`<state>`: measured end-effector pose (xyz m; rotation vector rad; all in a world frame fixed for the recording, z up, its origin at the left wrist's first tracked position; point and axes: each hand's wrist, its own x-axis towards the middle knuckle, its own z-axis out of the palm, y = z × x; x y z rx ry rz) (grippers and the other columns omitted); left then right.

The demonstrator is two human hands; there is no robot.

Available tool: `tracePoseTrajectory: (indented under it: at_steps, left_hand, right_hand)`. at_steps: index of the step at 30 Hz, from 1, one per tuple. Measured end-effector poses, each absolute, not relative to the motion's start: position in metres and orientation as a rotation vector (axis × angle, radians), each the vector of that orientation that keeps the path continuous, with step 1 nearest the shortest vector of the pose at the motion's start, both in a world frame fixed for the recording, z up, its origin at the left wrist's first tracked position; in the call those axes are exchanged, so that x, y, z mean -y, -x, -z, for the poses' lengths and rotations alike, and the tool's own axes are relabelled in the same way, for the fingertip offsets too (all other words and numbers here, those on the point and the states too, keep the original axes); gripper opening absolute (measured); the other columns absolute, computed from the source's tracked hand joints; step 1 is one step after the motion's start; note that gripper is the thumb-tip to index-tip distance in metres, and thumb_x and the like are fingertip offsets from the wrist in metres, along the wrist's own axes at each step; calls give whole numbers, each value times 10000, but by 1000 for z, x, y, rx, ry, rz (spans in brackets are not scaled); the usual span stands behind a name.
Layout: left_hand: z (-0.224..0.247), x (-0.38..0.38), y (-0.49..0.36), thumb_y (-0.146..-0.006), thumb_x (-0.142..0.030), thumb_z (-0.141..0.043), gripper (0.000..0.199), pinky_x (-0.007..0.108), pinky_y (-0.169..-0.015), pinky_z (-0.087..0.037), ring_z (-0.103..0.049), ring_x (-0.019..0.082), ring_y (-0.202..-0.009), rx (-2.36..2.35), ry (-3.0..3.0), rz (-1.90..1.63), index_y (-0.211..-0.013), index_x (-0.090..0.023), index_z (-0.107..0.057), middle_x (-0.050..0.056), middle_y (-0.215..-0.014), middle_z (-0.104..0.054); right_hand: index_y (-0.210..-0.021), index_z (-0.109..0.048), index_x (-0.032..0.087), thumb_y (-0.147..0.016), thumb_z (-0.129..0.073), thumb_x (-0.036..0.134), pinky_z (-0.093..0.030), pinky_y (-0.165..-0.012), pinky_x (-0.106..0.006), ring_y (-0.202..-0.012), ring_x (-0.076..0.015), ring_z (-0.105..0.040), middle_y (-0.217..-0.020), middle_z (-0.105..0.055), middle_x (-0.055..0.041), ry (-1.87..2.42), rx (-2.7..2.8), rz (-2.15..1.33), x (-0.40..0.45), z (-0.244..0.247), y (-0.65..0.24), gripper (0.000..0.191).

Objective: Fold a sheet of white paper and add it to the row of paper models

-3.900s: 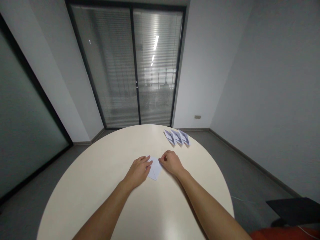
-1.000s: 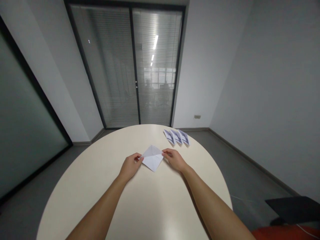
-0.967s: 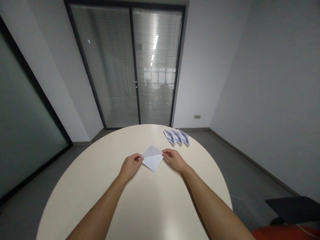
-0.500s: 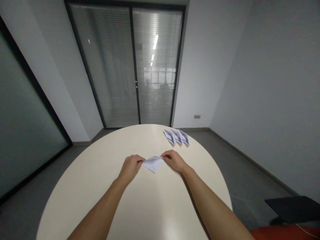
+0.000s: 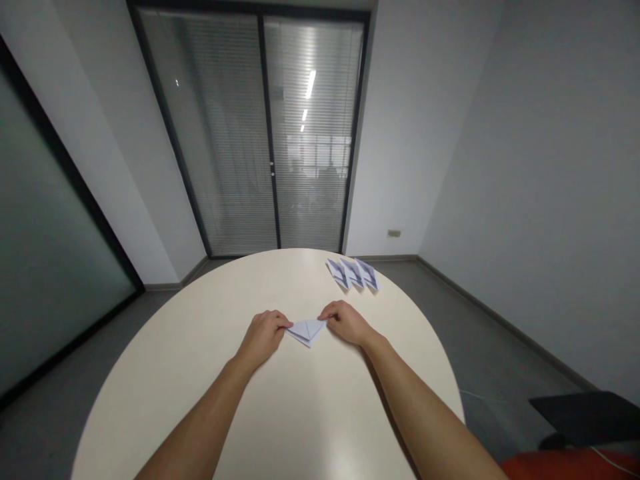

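Note:
A small white sheet of folded paper [image 5: 307, 331] lies near the middle of the round table, its point toward me and crease lines showing on top. At its left corner, my left hand [image 5: 266, 333] pinches the paper between thumb and fingers. My right hand [image 5: 347, 321] grips the right corner the same way. Beyond my right hand, three folded papers [image 5: 353, 274] with bluish-grey faces stand in a row near the table's far right edge.
The cream round table [image 5: 200, 373] spans the view below me. At the lower right are a black flat object [image 5: 587, 417] and something red [image 5: 565, 465] beside the table. A glass door with blinds [image 5: 315, 200] stands beyond.
The paper's upper layer has come down toward me, so creased triangular faces now show. Both hands have shifted slightly, still at the corners.

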<state>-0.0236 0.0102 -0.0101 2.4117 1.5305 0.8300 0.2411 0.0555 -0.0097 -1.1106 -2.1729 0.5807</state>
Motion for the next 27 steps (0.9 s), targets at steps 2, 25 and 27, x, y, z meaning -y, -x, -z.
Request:
tracePoseTrajectory:
  at_steps: [2, 25, 27]
  left_hand:
    - [8, -9, 21, -811, -41, -538, 353, 353, -899, -478, -660, 212, -935, -1538, -2416, -819, -956, -241, -791, 36, -993, -750]
    - [9, -3, 4, -873, -285, -663, 215, 370, -907, -432, -593, 239, -1015, -1599, -2435, -804, -1076, -218, -688, 62, -1071, -687]
    - [8, -3, 2, -874, -263, -655, 193, 375, -907, -432, -586, 241, -1026, -1594, -2451, -816, -1059, -220, -689, 64, -1074, -681]
  right_hand:
    - [-901, -802, 191, -727, -536, 60, -509, -841, -304, -891, -207, -677, -978, -765, -66, 1145, 2178, -568, -53, 7, -239, 344]
    - [-1029, -719, 211, -756, -807, 396, -432, -939, -367, -1051, -257, -604, -1097, -701, -80, 1029, 2346, -467, -44, 3, -230, 341]
    - [-994, -708, 206, -738, -821, 393, -435, -917, -360, -1027, -253, -605, -1069, -699, -77, 1048, 2335, -483, -44, 4, -229, 337]
